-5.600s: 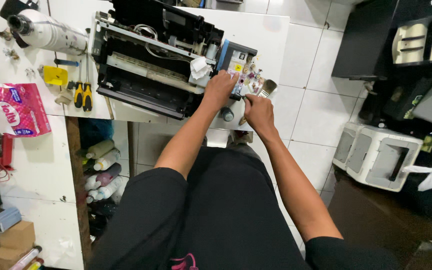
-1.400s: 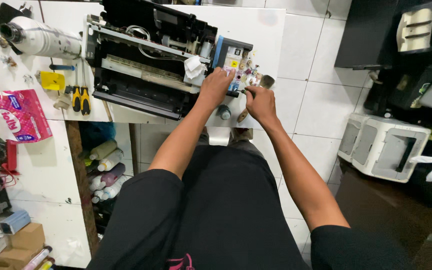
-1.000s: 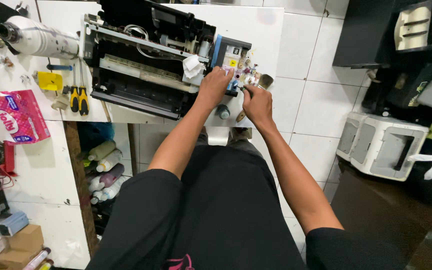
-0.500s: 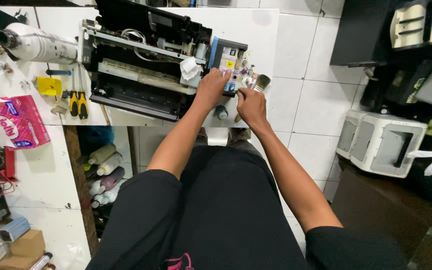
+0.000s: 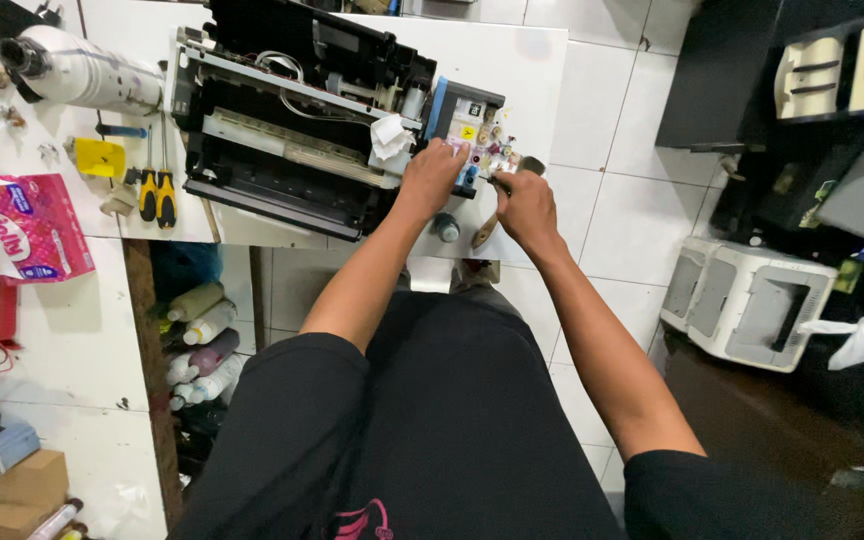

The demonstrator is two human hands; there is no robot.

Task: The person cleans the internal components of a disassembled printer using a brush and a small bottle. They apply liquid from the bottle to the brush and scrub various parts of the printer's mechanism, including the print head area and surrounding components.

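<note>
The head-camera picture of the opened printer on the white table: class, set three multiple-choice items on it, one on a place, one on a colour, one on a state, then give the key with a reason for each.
1. Where does the left hand rest?
A. on the ink tank block at the printer's right end
B. on the pink packet
C. on the floor

2. What colour are the handles of the pliers left of the printer?
A. blue
B. yellow and black
C. white

3. In what state is the printer?
A. closed and boxed
B. wrapped in cloth
C. cover off, inner parts bare

Key: 1 A, the fingers lie on the block with the coloured caps. 2 B, the two grips show yellow with black ends. 3 C, rails, wires and rollers lie exposed. The right hand is beside the tank block, holding a small tool.
</note>
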